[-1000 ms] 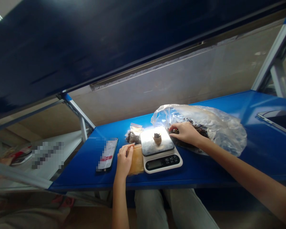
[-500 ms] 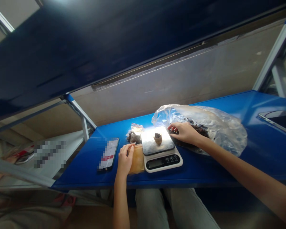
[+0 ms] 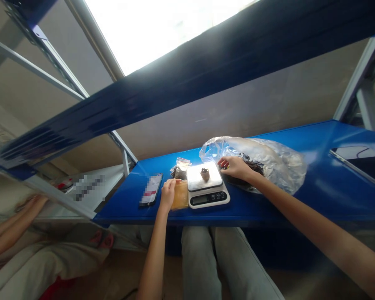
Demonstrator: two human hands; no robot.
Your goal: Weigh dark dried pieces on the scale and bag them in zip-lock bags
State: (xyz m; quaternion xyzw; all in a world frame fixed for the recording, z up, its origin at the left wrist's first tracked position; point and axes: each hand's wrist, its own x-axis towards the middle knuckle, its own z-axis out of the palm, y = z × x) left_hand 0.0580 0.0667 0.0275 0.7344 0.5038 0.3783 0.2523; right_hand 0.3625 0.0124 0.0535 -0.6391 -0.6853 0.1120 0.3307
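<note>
A white kitchen scale [image 3: 208, 193] stands on the blue shelf [image 3: 318, 187], with a small brown cup [image 3: 205, 173] of dark bits on its platform. My left hand [image 3: 168, 193] rests on a stack of yellowish small bags [image 3: 181, 196] left of the scale, fingers curled and pinched at its top edge. My right hand [image 3: 234, 166] reaches into the mouth of a large clear plastic bag [image 3: 268, 160] holding dark dried pieces, fingertips pinched together on some of them.
A phone [image 3: 151, 194] lies left of my left hand. Small filled clear bags [image 3: 180, 168] sit behind the scale. A tablet [image 3: 362, 160] lies at the far right. Another person's arms [image 3: 9, 227] and lap are at the lower left. A dark upper shelf [image 3: 206, 71] hangs overhead.
The camera has tilted up and back, so the shelf and things look smaller and lower. Both hands stay where they were; the right hand has shifted slightly in the bag's mouth.
</note>
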